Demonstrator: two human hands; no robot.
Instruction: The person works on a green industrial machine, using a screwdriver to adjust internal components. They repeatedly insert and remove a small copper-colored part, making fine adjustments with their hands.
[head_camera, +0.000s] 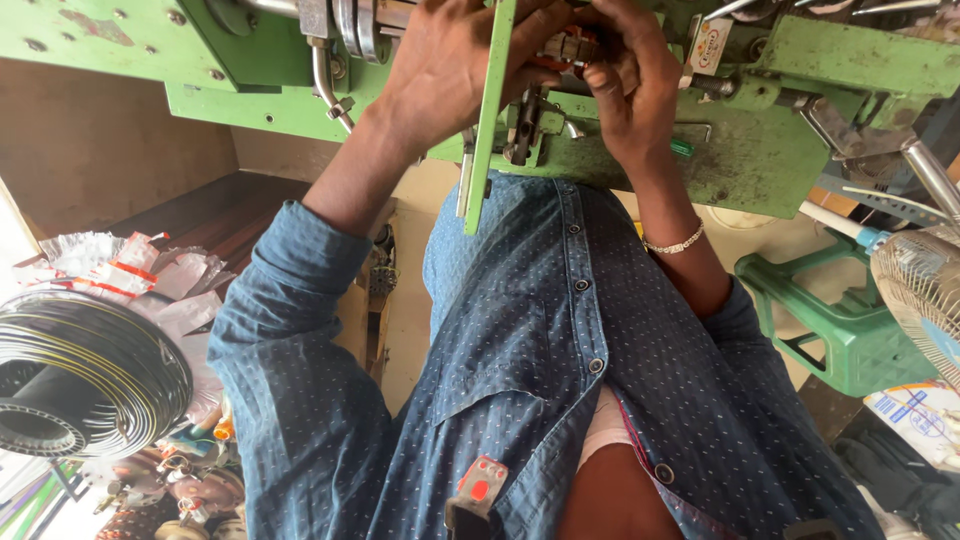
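A small metal fitting with red parts (565, 50) sits on the green painted metal machine (760, 150), pinched between both hands; which way it points is hard to make out. The left hand (450, 70) grips it behind a flat green metal bar (488, 120) whose long axis runs top to bottom. The right hand (625, 85) closes its fingers on the fitting; a silver chain bracelet (675, 243) sits below its wrist.

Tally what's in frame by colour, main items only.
Green: 2 - machine, plastic stool
Black: 1 - wire coil
Blue: 1 - dotted shirt
Silver: 1 - bracelet
Bare hands: 2 - left hand, right hand, both on the machine's small metal parts
Total: 7
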